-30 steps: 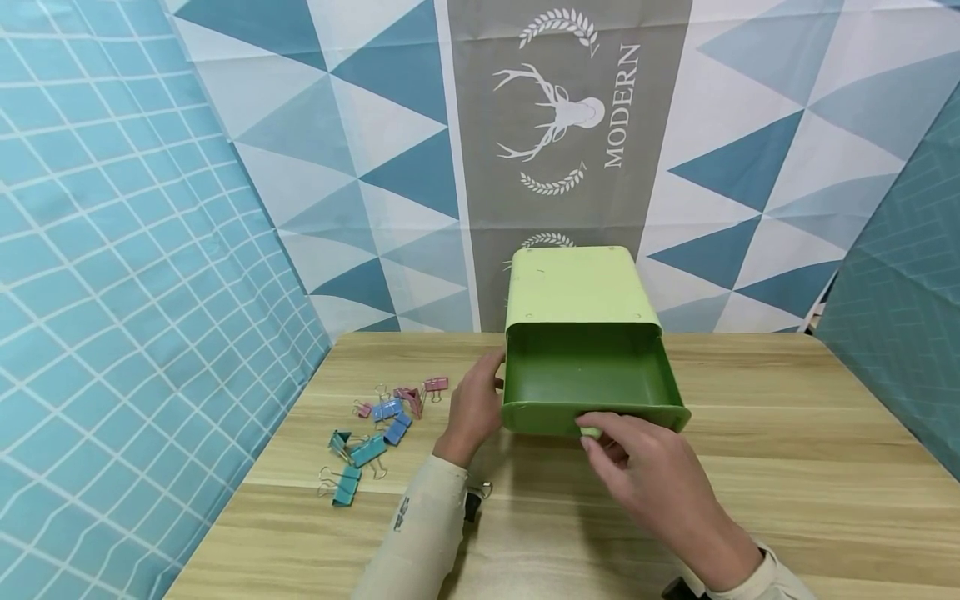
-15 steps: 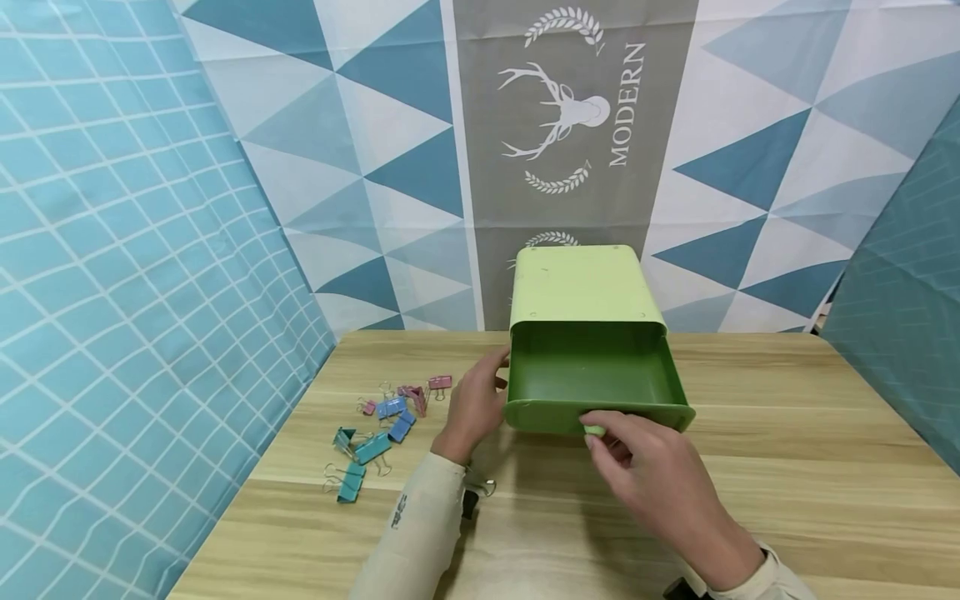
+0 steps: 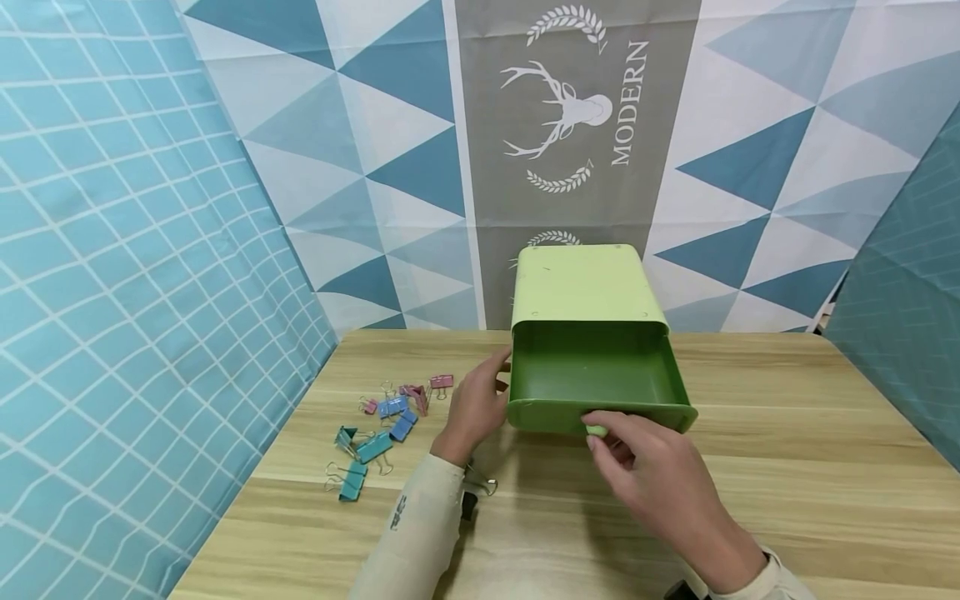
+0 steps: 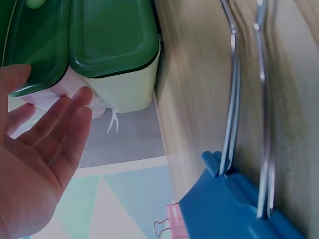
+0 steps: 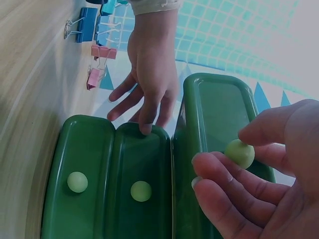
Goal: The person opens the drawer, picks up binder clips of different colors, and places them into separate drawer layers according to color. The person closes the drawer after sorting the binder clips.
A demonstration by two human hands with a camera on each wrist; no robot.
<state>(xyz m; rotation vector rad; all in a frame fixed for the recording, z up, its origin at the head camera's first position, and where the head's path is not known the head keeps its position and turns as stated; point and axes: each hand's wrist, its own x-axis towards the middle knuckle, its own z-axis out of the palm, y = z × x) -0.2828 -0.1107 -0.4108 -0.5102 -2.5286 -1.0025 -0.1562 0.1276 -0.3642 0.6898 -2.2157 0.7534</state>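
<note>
A light green drawer cabinet (image 3: 585, 283) stands on the table in the head view, its top drawer (image 3: 592, 371) pulled out. No contents show inside the drawer. My right hand (image 3: 663, 471) pinches the drawer's round knob (image 5: 240, 153) between thumb and fingers. On the cabinet's left side, my left hand (image 3: 476, 408) rests with fingers extended; the left wrist view shows its loosely spread fingers (image 4: 70, 124) at the side of the drawers. Two lower drawers, a middle one (image 5: 142, 164) and a bottom one (image 5: 79, 154), are pushed in.
Left of the cabinet lie several binder clips: teal (image 3: 352, 482), blue (image 3: 392, 407) and pink (image 3: 441, 382). Another blue clip (image 4: 224, 209) lies under my left wrist, only its wire handles (image 3: 483, 485) showing in the head view. A patterned cloth (image 3: 405, 167) hangs behind the table.
The scene slides slightly right in the head view, hands and cabinet together. Both hands keep their places and the drawer stays pulled out.
</note>
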